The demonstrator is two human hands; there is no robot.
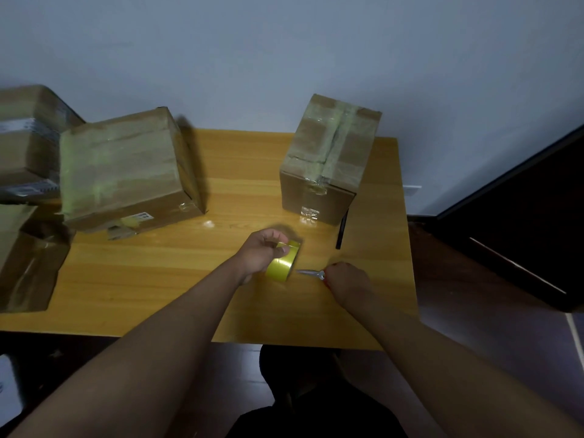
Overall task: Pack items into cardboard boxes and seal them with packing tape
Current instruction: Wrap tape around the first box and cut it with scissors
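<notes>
My left hand (pixel 262 251) grips a yellow roll of packing tape (pixel 281 267) just above the wooden table (pixel 158 279), near its front middle. To its right my right hand (pixel 347 281) holds a pair of scissors (pixel 311 273), red handles mostly hidden in the fist, metal blades pointing left toward the roll. A small taped cardboard box (pixel 328 159) stands at the back right of the table. A larger taped box (pixel 126 169) sits tilted at the back left.
More cardboard boxes are stacked at the far left (pixel 25 137), and one stands open at the left front (pixel 28 263). A black pen-like stick (pixel 341 230) lies beside the small box. Dark furniture (pixel 521 216) stands right of the table.
</notes>
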